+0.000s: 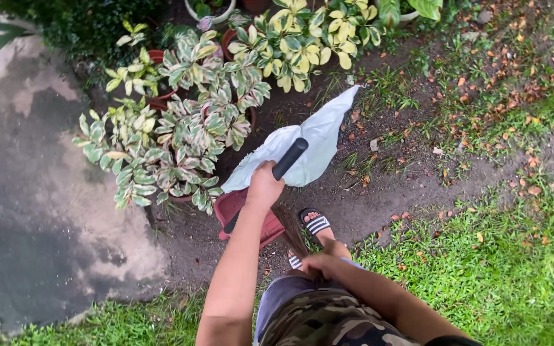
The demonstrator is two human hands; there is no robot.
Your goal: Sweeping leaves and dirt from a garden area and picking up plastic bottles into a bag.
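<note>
Left hand (264,186) mid-frame, closed round black handle (288,159) of red dustpan (235,208); right hand (318,264) lower centre, gripping brown broom bristles (290,230). White bag (302,150) above, variegated potted plants (181,138) upper left.

We see one package only: a pale white plastic bag (309,144), crumpled and roughly triangular; it lies just above the frame's centre, its tip pointing toward one o'clock; it rests over a red dustpan (235,208); no labels, signs or screens show.
</note>
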